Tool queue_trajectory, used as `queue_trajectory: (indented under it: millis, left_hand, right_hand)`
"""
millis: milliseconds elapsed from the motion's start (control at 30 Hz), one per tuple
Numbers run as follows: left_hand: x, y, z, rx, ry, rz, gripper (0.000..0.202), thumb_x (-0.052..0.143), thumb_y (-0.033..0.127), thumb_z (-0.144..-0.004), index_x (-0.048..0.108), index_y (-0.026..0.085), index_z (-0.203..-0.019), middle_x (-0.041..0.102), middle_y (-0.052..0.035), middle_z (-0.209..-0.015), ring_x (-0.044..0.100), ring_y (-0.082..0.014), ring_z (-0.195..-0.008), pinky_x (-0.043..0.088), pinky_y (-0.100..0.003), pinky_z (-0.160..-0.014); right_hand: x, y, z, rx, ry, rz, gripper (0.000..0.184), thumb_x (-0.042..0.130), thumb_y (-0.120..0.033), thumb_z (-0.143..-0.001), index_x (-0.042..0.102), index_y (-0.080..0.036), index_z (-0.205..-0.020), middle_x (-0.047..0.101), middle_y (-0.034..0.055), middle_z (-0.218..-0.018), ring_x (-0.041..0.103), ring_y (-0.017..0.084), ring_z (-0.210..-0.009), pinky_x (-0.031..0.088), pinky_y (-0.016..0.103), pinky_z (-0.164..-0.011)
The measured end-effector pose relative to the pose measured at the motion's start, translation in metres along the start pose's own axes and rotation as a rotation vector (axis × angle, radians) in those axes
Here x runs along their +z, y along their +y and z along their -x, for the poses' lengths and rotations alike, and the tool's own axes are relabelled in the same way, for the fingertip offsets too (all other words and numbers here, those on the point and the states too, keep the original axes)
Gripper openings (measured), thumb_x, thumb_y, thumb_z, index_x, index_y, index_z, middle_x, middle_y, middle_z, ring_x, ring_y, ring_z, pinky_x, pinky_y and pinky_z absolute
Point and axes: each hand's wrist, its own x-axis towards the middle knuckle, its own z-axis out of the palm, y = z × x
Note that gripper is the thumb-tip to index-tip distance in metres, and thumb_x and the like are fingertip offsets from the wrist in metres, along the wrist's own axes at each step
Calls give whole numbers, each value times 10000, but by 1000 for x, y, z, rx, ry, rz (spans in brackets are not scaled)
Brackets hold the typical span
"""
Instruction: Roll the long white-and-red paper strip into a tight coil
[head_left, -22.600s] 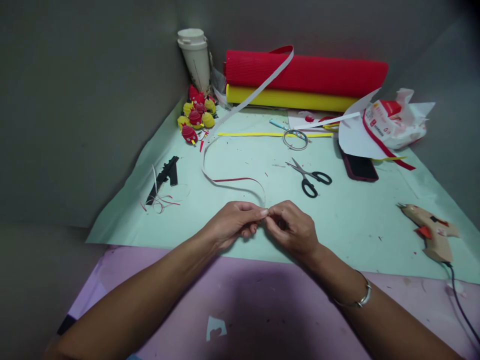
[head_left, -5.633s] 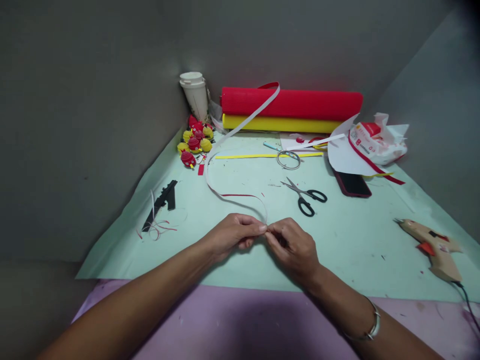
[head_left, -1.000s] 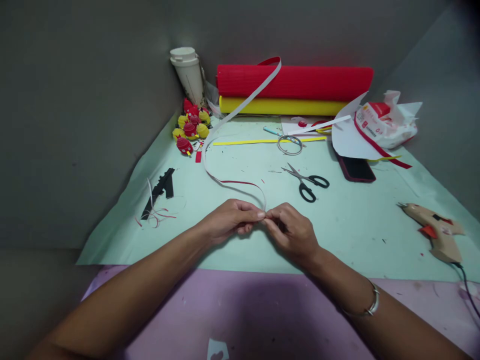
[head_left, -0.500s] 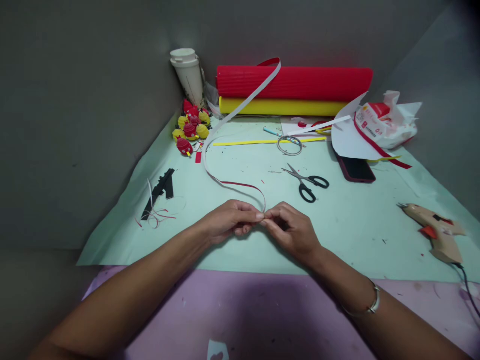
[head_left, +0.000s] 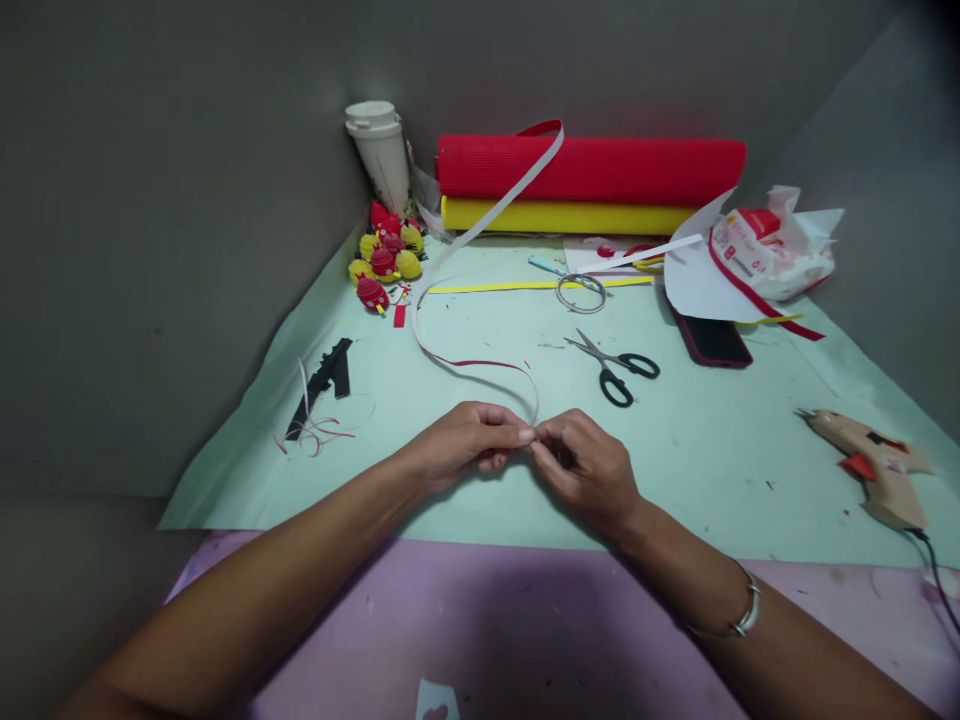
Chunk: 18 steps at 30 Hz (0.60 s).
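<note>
My left hand (head_left: 466, 441) and my right hand (head_left: 587, 467) meet fingertip to fingertip low over the pale green sheet (head_left: 465, 330). Both pinch the near end of a long paper strip (head_left: 480, 212), white on one face and red on the other. From the pinch the strip loops back over the sheet and climbs onto the red roll (head_left: 600, 167) at the back. What lies inside the pinch itself is hidden by my fingers. A bangle sits on my right wrist.
Black-handled scissors (head_left: 619, 365), a wire ring (head_left: 580, 293), a yellow strip (head_left: 525, 286) and a dark phone (head_left: 712, 339) lie beyond my hands. A glue gun (head_left: 870, 465) rests at right. Red and yellow paper figures (head_left: 386, 256), a paper cup (head_left: 381, 150), a yellow roll (head_left: 570, 216), black scraps (head_left: 326, 375) lie left and back.
Hands stay pinched on the strip end with only tiny finger shifts. The view has drifted slightly.
</note>
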Motion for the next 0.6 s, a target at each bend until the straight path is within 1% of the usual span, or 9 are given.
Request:
queue_trajectory:
  millis: [100,233,433,533,600]
  left_hand:
    - [0,0,0,-1,6,-12,278,754,383,-717,655,129,-770,498,34,-559,394,-57,-495,270,-200,-483]
    - [-1,2,1,-13,9,-46,273,757,369,-702,660,128,-783,513,31,-573,402,-59,-498,290,-206,-498]
    - [-2,5,3,-2,13,-131,249,751,349,-704,668,127,-780,516,28,-590,392,-69,-508,292,-217,-497]
    - [-2,5,3,-11,8,-145,230,750,339,-707,667,132,-765,502,34,-573,377,-67,-498,275,-217,-483]
    - [-1,4,3,-19,15,-109,233,754,340,-705,663,132,-756,486,39,-562,367,-63,-492,259,-215,-475]
  right_hand:
    - [-1,1,0,-5,-23,-4,40,578,-176,-876,599,-199,-852,621,12,-725,568,116,-635,431,233,-538]
    - [-3,2,-1,7,-91,-55,49,563,-181,-883,607,-202,-873,622,15,-742,579,123,-654,445,235,-564]
    - [-4,5,-2,22,-167,-139,49,587,-181,-861,631,-197,-878,617,12,-747,559,105,-605,437,219,-540]
    - [-4,4,-3,24,-171,-154,50,595,-159,-850,627,-195,-865,614,7,-745,553,97,-603,439,211,-542]
    - [-4,2,-3,22,-141,-129,54,592,-153,-854,618,-200,-862,615,5,-740,562,102,-624,445,214,-552]
